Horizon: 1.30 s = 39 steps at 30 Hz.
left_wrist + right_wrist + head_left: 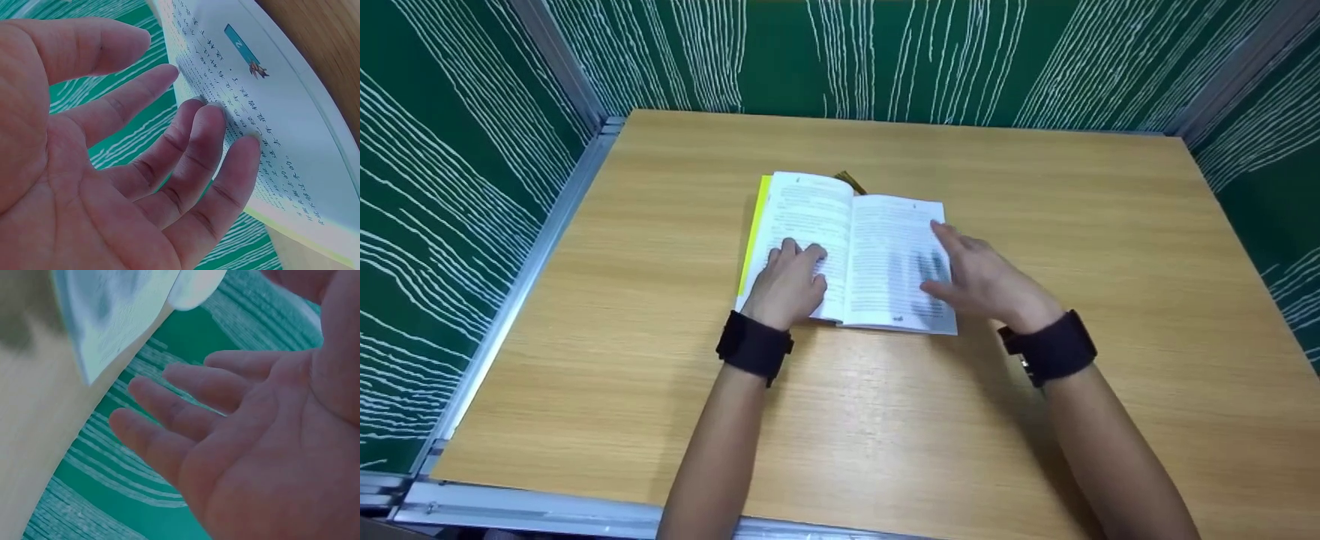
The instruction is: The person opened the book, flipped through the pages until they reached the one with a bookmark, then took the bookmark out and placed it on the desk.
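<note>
An open book [885,255] with printed white pages and a yellow cover edge lies on the wooden table. On its left page [253,101] rest the fingertips of my left hand [789,281], the fingers slightly bent and holding nothing. My right hand [982,277] hovers over the outer edge of the right page, casting a shadow on it. In the right wrist view the right hand [242,433] has its fingers extended and apart from the paper. A dark golden strip [849,181] sticks out behind the book's top edge; most of it is hidden.
The light wooden table [622,300] spreads around the book. Green panels [787,60] with white streaks stand behind it and at both sides. A metal frame rail [532,247] runs along the left edge. Dark bands [755,346] wrap both wrists.
</note>
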Available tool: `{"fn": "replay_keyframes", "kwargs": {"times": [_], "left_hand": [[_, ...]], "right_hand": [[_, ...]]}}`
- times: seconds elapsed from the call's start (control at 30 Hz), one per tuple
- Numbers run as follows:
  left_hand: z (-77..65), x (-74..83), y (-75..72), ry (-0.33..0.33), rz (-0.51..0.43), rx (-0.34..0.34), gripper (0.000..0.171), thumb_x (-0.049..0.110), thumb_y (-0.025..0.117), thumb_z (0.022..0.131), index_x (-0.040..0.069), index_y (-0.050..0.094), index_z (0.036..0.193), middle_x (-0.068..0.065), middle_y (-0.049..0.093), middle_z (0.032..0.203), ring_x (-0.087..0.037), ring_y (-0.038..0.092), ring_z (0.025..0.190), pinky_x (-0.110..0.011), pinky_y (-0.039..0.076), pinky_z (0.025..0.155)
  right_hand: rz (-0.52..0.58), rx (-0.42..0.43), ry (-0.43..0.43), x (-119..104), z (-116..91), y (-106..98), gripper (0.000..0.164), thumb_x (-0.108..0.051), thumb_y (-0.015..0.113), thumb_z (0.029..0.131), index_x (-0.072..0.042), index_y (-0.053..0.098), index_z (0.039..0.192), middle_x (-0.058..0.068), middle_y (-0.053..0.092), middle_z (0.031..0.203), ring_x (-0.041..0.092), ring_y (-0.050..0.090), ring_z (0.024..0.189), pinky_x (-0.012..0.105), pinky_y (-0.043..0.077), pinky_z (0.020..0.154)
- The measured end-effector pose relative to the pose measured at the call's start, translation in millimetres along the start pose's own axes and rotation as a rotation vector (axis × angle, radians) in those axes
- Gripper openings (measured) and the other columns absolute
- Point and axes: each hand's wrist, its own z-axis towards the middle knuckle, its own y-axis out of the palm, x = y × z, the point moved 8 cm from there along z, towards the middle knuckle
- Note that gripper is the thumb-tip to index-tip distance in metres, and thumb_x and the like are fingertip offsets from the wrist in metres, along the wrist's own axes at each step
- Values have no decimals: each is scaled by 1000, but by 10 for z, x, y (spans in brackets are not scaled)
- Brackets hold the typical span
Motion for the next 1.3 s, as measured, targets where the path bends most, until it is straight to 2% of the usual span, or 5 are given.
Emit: {"fn": "replay_keyframes", "kwargs": {"times": [0.2,0.3,0.57,0.83,1.3], "left_hand": [[4,6,-8,-3,-7,4,40,14,57,100,7,63,139,-20,55,128,-35,52,114,-47,51,93],[9,-1,-3,-6,-5,5,40,15,57,100,7,63,139,-20,55,128,-35,52,114,-47,51,94],[16,-23,25,-19,-13,-11,42,17,58,100,8,62,140,-20,54,129,-33,51,114,-46,50,94],[19,-35,54,-26,-6,-6,42,16,57,98,8,63,139,-20,55,128,-34,52,114,-47,51,94],[6,-37,30,-27,10,-7,42,17,59,99,8,62,141,-21,54,130,-35,51,116,-47,50,96]], "right_hand": [[-29,-59,77,200,16,-40,100,-42,71,96,-17,6,168,19,11,172,44,11,157,65,18,122],[-44,-91,77,235,26,6,102,-43,73,95,-15,8,168,18,10,172,43,10,157,64,17,122],[-72,-162,8,186,55,203,108,-40,83,86,-10,17,166,21,14,171,41,16,156,60,22,123],[-120,-225,-72,87,80,405,119,-39,94,74,-21,22,166,16,15,172,39,11,158,60,22,123],[-102,-224,-61,69,79,363,115,-36,95,73,-21,28,165,14,23,170,39,19,156,60,23,122]]}}
